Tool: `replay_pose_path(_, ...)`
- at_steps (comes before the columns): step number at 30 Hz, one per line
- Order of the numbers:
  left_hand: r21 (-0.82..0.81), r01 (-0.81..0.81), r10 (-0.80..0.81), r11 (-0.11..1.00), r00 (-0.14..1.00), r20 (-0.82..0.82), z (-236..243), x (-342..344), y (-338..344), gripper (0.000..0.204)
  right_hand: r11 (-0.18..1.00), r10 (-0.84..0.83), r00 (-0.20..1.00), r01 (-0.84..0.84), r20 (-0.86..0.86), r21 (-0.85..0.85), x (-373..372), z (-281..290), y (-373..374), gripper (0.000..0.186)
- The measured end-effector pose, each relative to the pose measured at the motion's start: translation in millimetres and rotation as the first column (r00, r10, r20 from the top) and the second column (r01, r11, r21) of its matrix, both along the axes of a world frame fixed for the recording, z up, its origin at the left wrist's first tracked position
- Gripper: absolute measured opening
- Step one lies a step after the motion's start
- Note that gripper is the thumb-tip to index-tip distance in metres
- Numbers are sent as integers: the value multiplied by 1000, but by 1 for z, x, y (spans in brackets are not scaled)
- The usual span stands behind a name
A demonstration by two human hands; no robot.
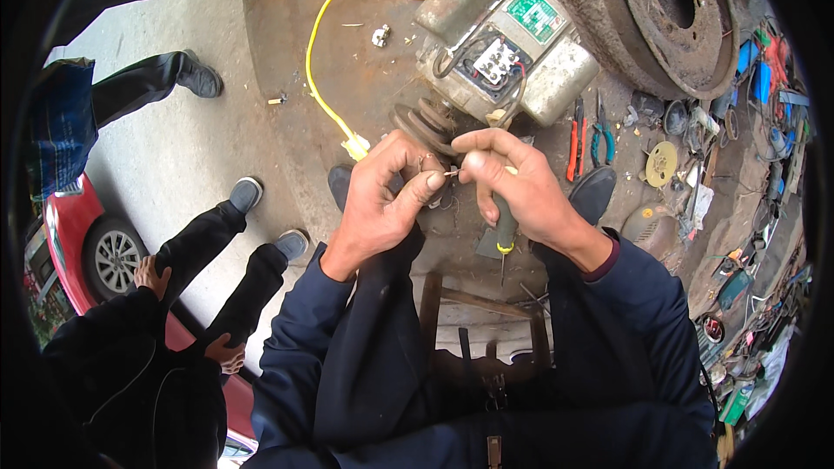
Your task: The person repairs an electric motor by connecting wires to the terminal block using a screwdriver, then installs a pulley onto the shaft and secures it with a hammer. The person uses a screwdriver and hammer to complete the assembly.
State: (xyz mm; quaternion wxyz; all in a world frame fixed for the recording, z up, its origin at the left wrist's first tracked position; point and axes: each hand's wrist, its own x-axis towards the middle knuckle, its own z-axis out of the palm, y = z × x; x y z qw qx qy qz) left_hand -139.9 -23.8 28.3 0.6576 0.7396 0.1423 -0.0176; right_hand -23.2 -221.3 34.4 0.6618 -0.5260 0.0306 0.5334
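Observation:
My left hand (382,195) and my right hand (512,182) meet in front of me, fingertips pinching a small metal part (452,173) between them. My right hand also holds a screwdriver (505,239) with a dark green and yellow handle, its shaft pointing down. Just beyond my hands a grey electric motor (504,35) with a green plate lies on the oily ground, its stepped pulley (426,122) facing me and its terminal box open. A yellow cable (326,95) runs from the top of the view to a plug near my left hand.
A rusty brake drum (669,9) lies at top right. Pliers with red and teal handles (589,135) lie beside the motor. Scattered parts and tools fill the right side. A seated person in black (174,295) is at my left, beside a red car (78,234).

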Motion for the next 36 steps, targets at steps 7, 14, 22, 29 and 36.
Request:
replay_pose_path(7, -266, -82, 50, 960, 991, -128, -3, -5, -6, 14, 991, 126, 929, -104, 349, -81, -6, 2, 3, 17)
replay_pose_path(14, -273, -99, 67, 957, 990, -124, -7, -5, -9, 11, 991, 122, 783, -67, 610, -112, -6, -1, 6, 20)
replay_pose_path(22, -416, -186, 101, 890, 971, -218, -3, -2, -11, 13, 990, 12, 982, 14, 191, -137, 3, 1, 6, 32)
replay_pose_path(29, -487, -235, 135, 841, 964, -230, -1, -1, -10, 15, 997, 77, 936, -66, 343, -45, -2, 2, 6, 18)
replay_pose_path(36, -462, -251, 117, 850, 947, -299, 1, 0, -9, 17, 992, 79, 819, -9, 569, -126, -5, -7, 8, 19)
